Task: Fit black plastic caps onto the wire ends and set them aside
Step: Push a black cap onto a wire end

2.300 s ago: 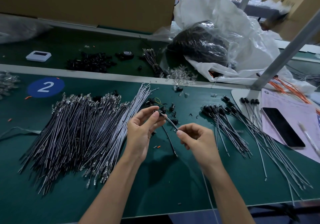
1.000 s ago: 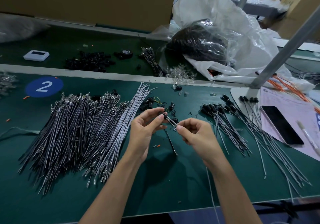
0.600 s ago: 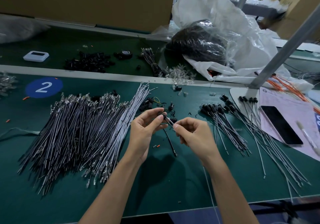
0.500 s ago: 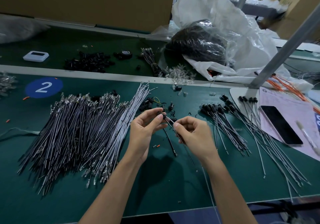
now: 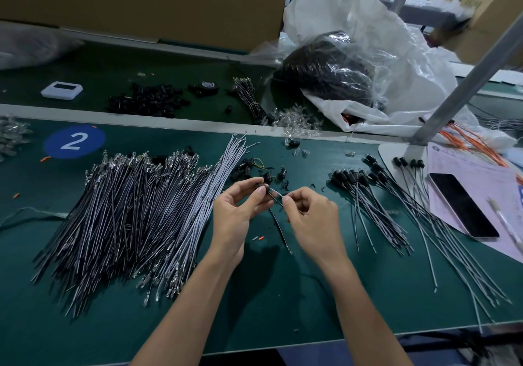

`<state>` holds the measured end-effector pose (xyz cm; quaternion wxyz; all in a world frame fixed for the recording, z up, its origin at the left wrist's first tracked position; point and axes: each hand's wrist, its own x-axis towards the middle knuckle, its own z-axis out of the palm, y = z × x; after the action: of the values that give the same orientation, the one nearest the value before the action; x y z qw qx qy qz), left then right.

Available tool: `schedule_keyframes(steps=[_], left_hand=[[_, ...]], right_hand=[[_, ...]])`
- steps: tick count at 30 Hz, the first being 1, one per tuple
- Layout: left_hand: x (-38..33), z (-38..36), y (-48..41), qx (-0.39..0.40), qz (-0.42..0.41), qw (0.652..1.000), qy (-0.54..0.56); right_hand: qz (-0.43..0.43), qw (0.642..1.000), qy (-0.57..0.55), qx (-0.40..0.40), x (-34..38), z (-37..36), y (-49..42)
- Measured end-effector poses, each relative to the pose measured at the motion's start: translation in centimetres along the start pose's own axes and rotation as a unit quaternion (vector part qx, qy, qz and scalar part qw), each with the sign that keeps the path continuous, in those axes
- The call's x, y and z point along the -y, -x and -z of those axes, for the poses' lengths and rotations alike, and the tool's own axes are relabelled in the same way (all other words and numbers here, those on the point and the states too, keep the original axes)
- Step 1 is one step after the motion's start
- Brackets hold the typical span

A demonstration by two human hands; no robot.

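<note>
Two pinches do the work here: my left hand (image 5: 235,212) pinches a black cap (image 5: 261,187) between thumb and fingertips, while my right hand (image 5: 311,218) pinches the wire (image 5: 275,193) close to its end, so the short stub is stiff enough to push without buckling. I hold both raised over the green mat (image 5: 254,295), near my eyes, because the parts are small; whether the end is fully seated I cannot tell. Loose caps (image 5: 249,169) lie just beyond my fingers, within easy reach. The bare wires (image 5: 135,218) are heaped to my left, the capped wires (image 5: 368,195) fanned out to my right, which I judge keeps done and undone apart.
</note>
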<state>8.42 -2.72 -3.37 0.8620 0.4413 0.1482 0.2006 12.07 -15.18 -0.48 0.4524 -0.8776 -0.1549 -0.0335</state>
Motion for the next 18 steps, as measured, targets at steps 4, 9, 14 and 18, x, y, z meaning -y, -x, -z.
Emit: schedule_keyframes(steps=[4, 9, 14, 18], left_hand=[[0.05, -0.09, -0.05, -0.001, -0.003, 1.000, -0.006], [-0.02, -0.09, -0.10, -0.007, -0.008, 1.000, -0.002], [-0.01, -0.10, -0.09, -0.005, -0.004, 1.000, 0.003], [0.00, -0.03, -0.16, -0.008, 0.001, 1.000, 0.002]], right_hand=[[0.051, 0.998, 0.028, 0.013, -0.02, 0.44, -0.15], [0.078, 0.996, 0.036, 0.028, -0.21, 0.92, -0.29], [0.086, 0.996, 0.027, 0.028, -0.30, 0.86, -0.29], [0.081, 0.996, 0.020, 0.021, -0.47, 0.70, -0.37]])
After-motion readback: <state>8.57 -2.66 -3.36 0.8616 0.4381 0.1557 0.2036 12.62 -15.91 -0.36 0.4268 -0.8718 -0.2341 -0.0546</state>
